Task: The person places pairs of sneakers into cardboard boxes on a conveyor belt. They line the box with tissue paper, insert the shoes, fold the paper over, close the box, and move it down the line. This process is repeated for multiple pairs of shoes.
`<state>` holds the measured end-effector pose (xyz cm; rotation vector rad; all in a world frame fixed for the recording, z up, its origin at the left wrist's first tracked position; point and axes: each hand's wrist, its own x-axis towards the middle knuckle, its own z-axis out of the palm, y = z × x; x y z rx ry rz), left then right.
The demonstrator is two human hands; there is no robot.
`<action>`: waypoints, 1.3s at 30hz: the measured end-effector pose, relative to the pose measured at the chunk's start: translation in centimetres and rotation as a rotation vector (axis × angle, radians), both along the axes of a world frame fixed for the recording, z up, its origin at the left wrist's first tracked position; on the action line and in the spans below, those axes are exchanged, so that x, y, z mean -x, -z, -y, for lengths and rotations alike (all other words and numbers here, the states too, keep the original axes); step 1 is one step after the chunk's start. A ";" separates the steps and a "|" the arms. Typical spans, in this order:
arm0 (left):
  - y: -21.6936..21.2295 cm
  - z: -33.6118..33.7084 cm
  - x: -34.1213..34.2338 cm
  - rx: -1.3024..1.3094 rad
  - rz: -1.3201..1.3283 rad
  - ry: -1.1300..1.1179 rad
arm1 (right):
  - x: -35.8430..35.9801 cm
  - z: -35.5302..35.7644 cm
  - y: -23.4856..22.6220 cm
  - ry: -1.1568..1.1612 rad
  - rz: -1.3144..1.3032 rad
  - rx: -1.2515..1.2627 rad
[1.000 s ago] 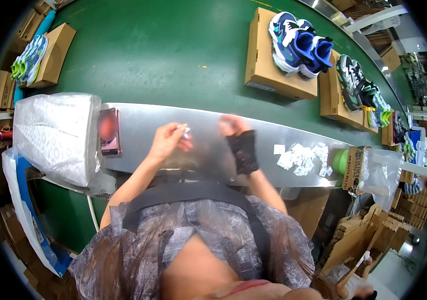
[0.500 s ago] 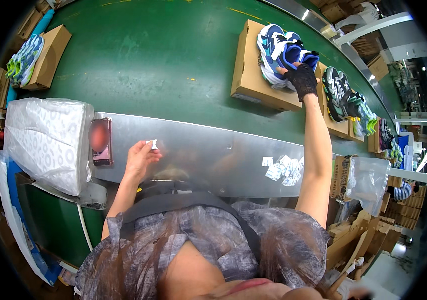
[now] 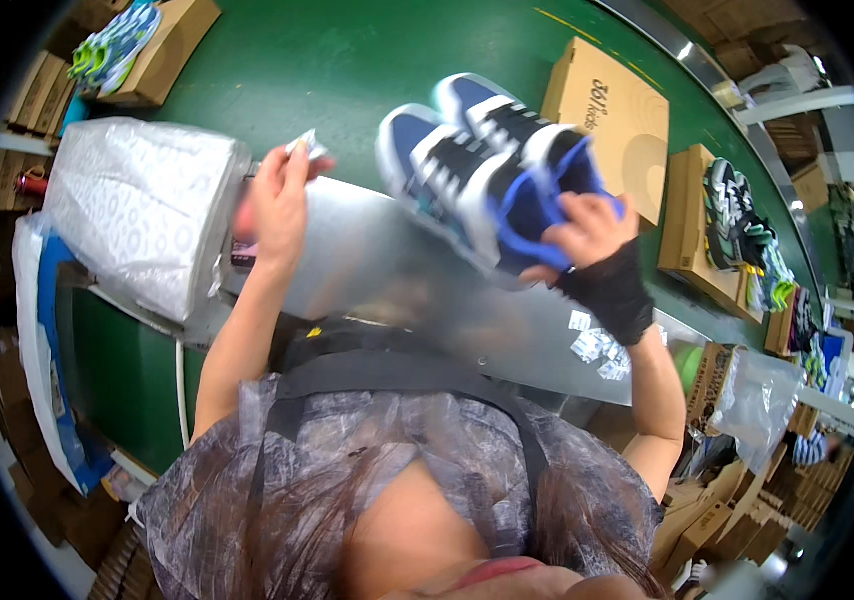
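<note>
Two hands: both up in front of the chest, set well apart, elbows bent, forearms coming in from below.
Left hand (image 3: 282,200): raised just right of the plastic-wrapped stack (image 3: 142,220), pointing up and away. Thumb and fingers (image 3: 295,168) are pinched shut on a small white packet (image 3: 311,146), no real gap there.
Right hand (image 3: 590,237): black cover (image 3: 609,295) round the wrist and lower hand, forearm angled up, hand tipped in toward the left. Fingers are clamped over the heel end of the sneakers (image 3: 457,150); can't tell how deep inside they go.
The sneakers: one pair, side by side, navy with white and black on top, really bright blue lining. Toes aim upper left, a bit blurry.
Where they are: held up over the metal bench (image 3: 347,235) and the green surface (image 3: 287,60), between the two hands, just left of a tan box (image 3: 637,115).
Also around: loose white packets (image 3: 602,352) on the bench near the right wrist, phone (image 3: 241,256) partly hidden by the left arm.
</note>
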<state>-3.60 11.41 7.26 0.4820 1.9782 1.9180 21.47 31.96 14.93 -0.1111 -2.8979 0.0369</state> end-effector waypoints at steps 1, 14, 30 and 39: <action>0.2 -0.9 -0.1 -0.005 -0.052 0.016 | 0.1 1.2 1.3 -0.088 0.005 0.015; 12.2 -5.5 -4.7 0.340 -0.045 0.272 | 3.4 -7.0 9.9 0.473 0.134 0.241; 3.9 -11.2 -5.8 -0.101 -0.686 0.194 | 0.1 -0.3 7.1 0.576 -0.815 0.962; 8.2 -10.6 -2.7 0.362 -0.664 0.648 | -12.8 -4.0 17.5 1.210 -1.142 1.970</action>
